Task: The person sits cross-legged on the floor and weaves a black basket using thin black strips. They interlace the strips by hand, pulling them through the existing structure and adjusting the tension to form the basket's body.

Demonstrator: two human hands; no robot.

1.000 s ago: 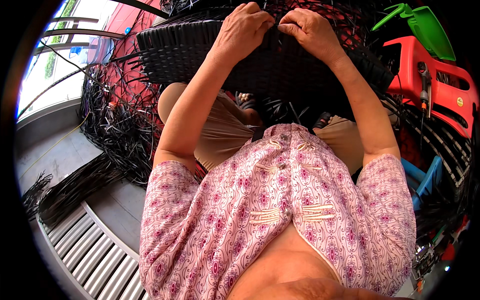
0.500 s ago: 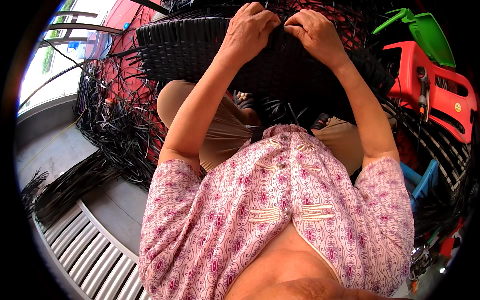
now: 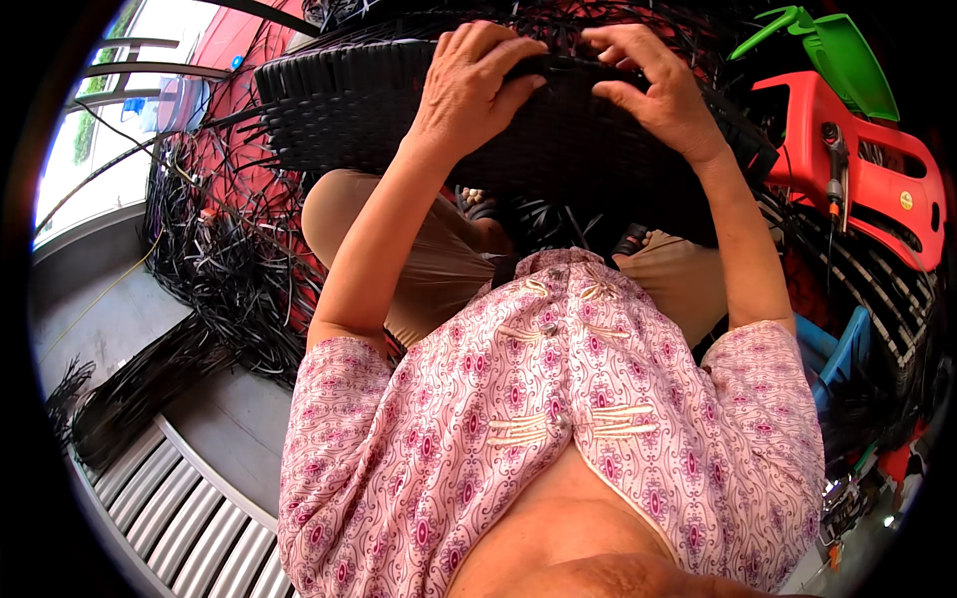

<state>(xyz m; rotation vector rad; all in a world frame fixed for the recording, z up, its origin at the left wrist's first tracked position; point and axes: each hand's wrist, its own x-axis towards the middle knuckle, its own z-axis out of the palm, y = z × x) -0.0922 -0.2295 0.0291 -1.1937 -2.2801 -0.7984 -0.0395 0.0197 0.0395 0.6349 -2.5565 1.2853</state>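
In front of me, across my knees, is a black woven wicker panel [image 3: 339,100] of flat strips, its rim toward the top of the view. My left hand [image 3: 469,95] lies over this rim, fingers on top and thumb on the near face, with the dark edge between them. To its right, my right hand [image 3: 663,95] hovers at the same rim, thumb and forefinger spread and the other fingers bent. Between the hands the dark weave is hard to make out; no separate strip shows clearly in either hand.
Loose black strips [image 3: 234,259] are heaped on the red floor at left, near a grey slatted bench [image 3: 184,498]. At right stand a red plastic stool [image 3: 877,149] with a screwdriver-like tool [image 3: 835,164] on it, a green dustpan [image 3: 852,65] and a blue plastic object [image 3: 842,344].
Both hands were pinched close together at the rim; their fingers have since spread. My hands are slightly farther apart and lower. The whole view has shifted a little.
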